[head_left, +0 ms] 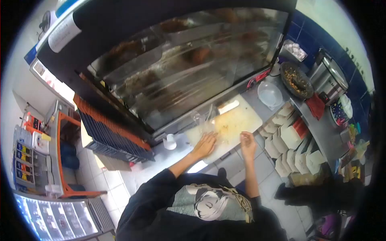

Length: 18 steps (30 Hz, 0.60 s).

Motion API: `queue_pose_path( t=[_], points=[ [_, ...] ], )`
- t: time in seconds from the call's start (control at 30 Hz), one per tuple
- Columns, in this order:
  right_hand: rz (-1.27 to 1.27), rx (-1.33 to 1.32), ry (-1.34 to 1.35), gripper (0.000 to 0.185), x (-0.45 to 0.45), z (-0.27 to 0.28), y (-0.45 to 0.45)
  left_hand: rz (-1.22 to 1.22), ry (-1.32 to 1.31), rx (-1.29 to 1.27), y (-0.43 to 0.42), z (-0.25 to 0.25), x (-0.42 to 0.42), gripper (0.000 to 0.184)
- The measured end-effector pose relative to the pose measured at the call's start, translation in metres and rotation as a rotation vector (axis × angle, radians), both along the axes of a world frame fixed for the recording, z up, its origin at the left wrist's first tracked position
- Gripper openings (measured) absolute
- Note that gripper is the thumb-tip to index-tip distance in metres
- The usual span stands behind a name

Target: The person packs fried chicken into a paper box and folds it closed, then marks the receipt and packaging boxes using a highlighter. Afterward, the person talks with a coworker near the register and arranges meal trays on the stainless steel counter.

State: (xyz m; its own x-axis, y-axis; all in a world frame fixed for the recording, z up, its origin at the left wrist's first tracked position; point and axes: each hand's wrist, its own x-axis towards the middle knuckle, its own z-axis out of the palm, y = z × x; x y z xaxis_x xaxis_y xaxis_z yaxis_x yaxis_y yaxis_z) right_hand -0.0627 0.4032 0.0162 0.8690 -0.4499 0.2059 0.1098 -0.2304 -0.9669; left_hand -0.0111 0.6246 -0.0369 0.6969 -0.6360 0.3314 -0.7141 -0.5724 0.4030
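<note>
A pale cutting board (252,116) with yellow-brown stains and small crumbs lies in front of me. My left hand (206,145) rests at its left side, fingers stretched out, by a crumpled clear plastic bag (207,125). Whether the fingers touch the bag is hard to tell. My right hand (248,143) hovers at the board's near right edge with its fingers curled together; anything inside them is hidden. A broad, shiny blade (228,107) lies at the far side of the board.
Behind the board rises a glass-fronted food warmer (193,68). A clear plastic tub (269,94), a pan of chopped food (296,79) and a steel cooker (329,76) stand right. Stacked paper boxes (287,144) sit below them. A white cup (169,141) stands left.
</note>
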Motion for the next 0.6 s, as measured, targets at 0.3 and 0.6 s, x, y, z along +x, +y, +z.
queue_pose_path(
  t=[0.3,0.6],
  points=[
    [0.430,-0.576,-0.223,0.026,0.033,0.035,0.149,0.010,0.175,-0.300,0.033,-0.018,-0.059,0.041],
    [0.445,-1.099,0.337,0.037,0.038,-0.021,0.125,0.917,0.000,0.153,0.163,-0.005,-0.127,0.046]
  ],
)
